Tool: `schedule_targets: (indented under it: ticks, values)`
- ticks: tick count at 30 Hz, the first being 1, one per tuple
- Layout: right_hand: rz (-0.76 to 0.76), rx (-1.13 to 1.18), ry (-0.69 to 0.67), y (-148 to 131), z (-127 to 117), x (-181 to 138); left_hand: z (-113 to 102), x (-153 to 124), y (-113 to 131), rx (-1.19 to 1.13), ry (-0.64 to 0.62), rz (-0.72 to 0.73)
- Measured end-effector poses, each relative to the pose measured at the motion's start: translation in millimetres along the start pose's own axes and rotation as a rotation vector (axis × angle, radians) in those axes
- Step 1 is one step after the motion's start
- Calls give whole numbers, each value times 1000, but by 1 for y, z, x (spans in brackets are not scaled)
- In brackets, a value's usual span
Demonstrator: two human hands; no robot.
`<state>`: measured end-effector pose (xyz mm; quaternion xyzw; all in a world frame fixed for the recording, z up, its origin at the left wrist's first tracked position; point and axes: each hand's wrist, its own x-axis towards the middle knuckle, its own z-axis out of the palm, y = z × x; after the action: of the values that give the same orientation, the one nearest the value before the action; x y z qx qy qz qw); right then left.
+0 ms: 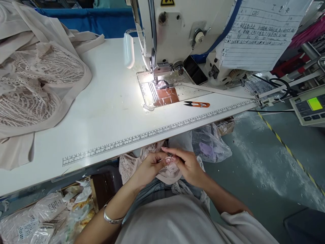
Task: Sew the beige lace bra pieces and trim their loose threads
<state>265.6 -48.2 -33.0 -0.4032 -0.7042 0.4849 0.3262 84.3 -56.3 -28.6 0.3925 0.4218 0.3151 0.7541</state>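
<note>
Both the left hand [151, 165] and right hand [191, 166] pinch the lace garment [169, 177] at the frame's lower centre, before the counter [101, 108]; too hard a tug could tear its openwork.

Two hands [152, 166] [190, 166], apparently one held lace garment [170, 176]

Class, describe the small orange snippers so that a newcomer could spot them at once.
Find the big sewing machine on the white table. Between it and the printed ruler along the near edge lie the small snippers. Their orange handle and dark pointed blades set them apart from the black phone lying behind them.
</note>
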Motion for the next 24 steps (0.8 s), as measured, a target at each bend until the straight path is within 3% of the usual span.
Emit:
schedule_targets:
  ticks: [3,6,16,21,24]
  values:
    - [177,450,23,-3,-3,5,5,-2,3,130,-33,35]
    - [257,689,79,-5,-4,9,8,-3,6,261,-35,79]
    - [427,862,190,-7,-9,10,17,-3,12,585,10,224]
    - [553,917,158,-8,-6,13,20,-2,13,626,28,244]
    - [566,918,108,-4,-19,15,13,-6,12,656,37,253]
